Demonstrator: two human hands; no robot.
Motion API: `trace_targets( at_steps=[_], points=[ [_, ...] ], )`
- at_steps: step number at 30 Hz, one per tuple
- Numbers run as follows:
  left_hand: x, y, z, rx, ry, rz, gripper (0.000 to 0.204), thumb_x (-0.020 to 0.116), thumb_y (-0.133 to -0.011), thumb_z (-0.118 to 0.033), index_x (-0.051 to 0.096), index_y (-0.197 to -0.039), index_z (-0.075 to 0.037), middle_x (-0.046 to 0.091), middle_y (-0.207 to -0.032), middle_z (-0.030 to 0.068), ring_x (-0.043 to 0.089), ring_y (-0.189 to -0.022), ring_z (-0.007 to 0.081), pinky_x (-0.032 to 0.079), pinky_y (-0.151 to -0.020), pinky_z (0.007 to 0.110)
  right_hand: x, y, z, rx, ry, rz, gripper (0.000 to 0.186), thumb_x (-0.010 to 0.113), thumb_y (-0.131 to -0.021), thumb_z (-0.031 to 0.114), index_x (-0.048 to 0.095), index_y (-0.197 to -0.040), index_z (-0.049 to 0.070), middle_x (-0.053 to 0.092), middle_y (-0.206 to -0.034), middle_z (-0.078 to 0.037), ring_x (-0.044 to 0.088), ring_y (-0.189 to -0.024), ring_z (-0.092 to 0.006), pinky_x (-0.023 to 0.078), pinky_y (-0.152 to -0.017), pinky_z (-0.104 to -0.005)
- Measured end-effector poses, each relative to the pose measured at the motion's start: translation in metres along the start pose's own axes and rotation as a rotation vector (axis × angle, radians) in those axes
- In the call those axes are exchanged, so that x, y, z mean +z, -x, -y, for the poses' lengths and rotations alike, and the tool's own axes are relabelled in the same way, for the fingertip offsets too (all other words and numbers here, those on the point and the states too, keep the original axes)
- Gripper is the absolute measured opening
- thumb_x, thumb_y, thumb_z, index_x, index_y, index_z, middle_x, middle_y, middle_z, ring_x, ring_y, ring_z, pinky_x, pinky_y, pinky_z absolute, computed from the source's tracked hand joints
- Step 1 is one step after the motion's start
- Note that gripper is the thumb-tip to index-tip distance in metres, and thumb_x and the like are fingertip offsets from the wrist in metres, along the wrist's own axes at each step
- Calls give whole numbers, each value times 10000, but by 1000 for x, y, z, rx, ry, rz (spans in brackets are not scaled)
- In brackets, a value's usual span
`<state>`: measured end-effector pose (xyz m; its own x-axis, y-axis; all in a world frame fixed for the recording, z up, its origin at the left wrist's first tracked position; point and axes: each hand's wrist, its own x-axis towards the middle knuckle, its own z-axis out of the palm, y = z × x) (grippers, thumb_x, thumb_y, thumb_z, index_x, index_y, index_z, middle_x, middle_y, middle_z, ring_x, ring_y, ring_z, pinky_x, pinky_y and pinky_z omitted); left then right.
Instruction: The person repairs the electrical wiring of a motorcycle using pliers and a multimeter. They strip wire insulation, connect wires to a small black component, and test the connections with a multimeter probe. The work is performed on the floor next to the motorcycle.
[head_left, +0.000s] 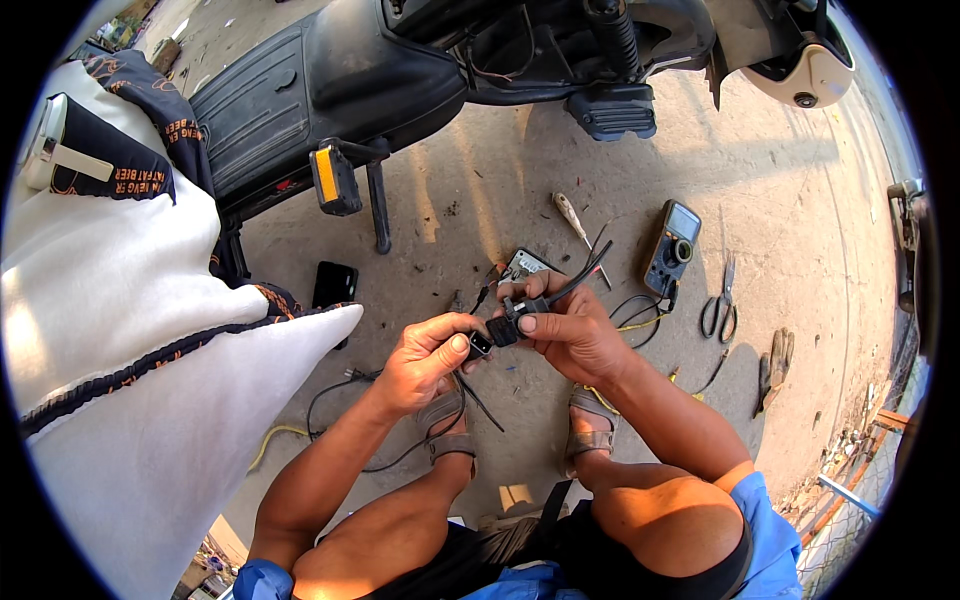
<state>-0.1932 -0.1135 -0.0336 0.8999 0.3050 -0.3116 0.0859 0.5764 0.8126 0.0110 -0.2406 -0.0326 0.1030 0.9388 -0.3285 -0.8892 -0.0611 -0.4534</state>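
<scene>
In front of my knees, both hands hold black electrical connectors close together. My left hand (425,362) pinches a small black socket (480,345), its opening turned up. My right hand (572,335) grips a larger black plug (512,322) with thick black cables (585,270) that run up and to the right from it. The plug and socket are side by side; whether they touch I cannot tell. Partly hidden behind my right fingers, a pale flat box (525,264) lies on the ground. Loose black wires (462,400) hang below my left hand.
An electric scooter (350,70) stands across the far side, with a white helmet (810,75) at far right. Around lie a screwdriver (570,213), multimeter (670,248), scissors (720,308), pliers (773,372) and black phone (335,284). A white cover (150,400) drapes at left.
</scene>
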Motion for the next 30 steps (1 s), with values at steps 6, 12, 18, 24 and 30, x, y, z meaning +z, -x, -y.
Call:
trace_targets(
  at_steps=[6, 12, 18, 24, 30],
  points=[
    [-5, 1, 3, -26, -21, -13, 309, 580, -1032, -252, 615, -1211, -2, 642, -966, 116, 512, -803, 136, 484, -665, 283, 2, 1, 1, -7, 9, 18, 283, 724, -847, -52, 566, -1034, 90, 603, -1245, -128, 663, -1098, -231, 577, -929, -395],
    [-4, 2, 1, -14, 6, 14, 304, 578, -1033, -245, 614, -1218, -6, 640, -969, 116, 511, -807, 138, 484, -663, 280, 4, 1, 1, -10, 22, 10, 285, 719, -840, -65, 556, -1019, 84, 602, -1227, -131, 656, -1103, -231, 581, -911, -379],
    [-2, 0, 1, 31, -18, 19, 307, 583, -1030, -246, 613, -1218, -4, 637, -970, 118, 508, -806, 140, 480, -640, 278, 0, 0, 0, -8, 33, 28, 295, 711, -843, -70, 564, -1046, 85, 604, -1257, -126, 662, -1108, -233, 568, -941, -396],
    [-2, 2, 0, -19, -2, 5, 314, 586, -1028, -255, 611, -1205, 4, 628, -962, 113, 498, -800, 133, 478, -622, 276, 0, 0, 0, -3, 32, 21, 295, 716, -837, -70, 564, -1037, 85, 607, -1246, -129, 663, -1100, -233, 569, -933, -388],
    [-4, 1, -4, 1, -186, 8, 282, 578, -1030, -250, 637, -1111, 14, 610, -908, 52, 507, -796, 103, 454, -701, 255, -3, -1, -1, 4, 31, 16, 296, 724, -829, -68, 577, -1034, 87, 611, -1252, -128, 664, -1100, -241, 560, -952, -405]
  ],
)
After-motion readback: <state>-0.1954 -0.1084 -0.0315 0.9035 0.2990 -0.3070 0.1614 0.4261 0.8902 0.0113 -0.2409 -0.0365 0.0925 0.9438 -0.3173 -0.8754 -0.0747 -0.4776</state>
